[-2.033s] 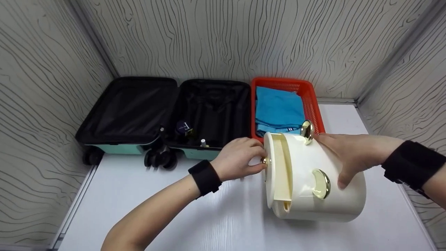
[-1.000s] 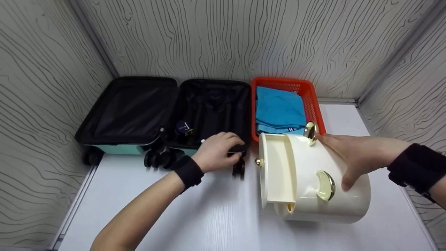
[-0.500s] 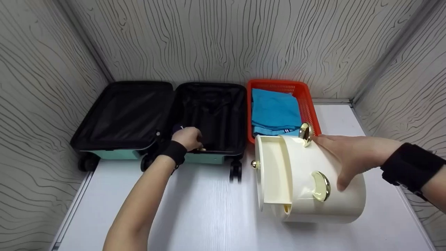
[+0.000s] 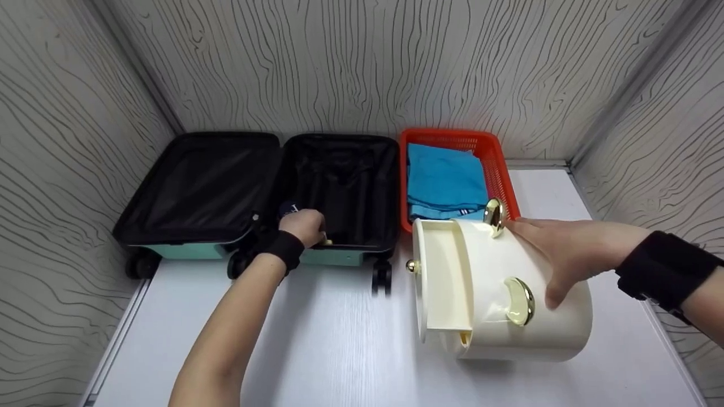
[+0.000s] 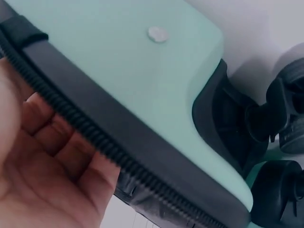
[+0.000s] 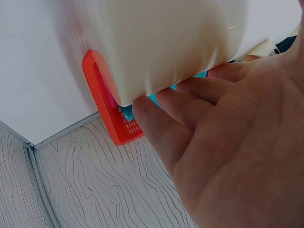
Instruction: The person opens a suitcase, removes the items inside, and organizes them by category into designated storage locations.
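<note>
A cream storage box [image 4: 531, 322] with gold trim lies at the right, its drawer [image 4: 447, 271] pulled out by a gold knob [image 4: 413, 266] on its front. My right hand [image 4: 571, 254] rests on the box's top with fingers extended and thumb spread; the right wrist view shows the fingertips against its cream wall [image 6: 175, 42]. My left hand [image 4: 304, 225] reaches down inside the front edge of an open suitcase [image 4: 362, 192]. In the left wrist view its fingers [image 5: 71, 152] bend behind the zip edge, tips hidden. A dark round item [image 4: 288, 208] lies beside this hand.
An orange-red basket [image 4: 500, 169] with folded blue cloth [image 4: 447, 178] stands behind the box. The suitcase's other half [image 4: 209, 192] lies at the left. Black wheels [image 4: 382, 277] stick out in front. Patterned walls [image 4: 339, 62] enclose the table [image 4: 339, 339].
The drawer has slid out further. My left hand has let go of the knob and moved left into the suitcase, over where a small white-capped item lay. My right hand stays on the box.
</note>
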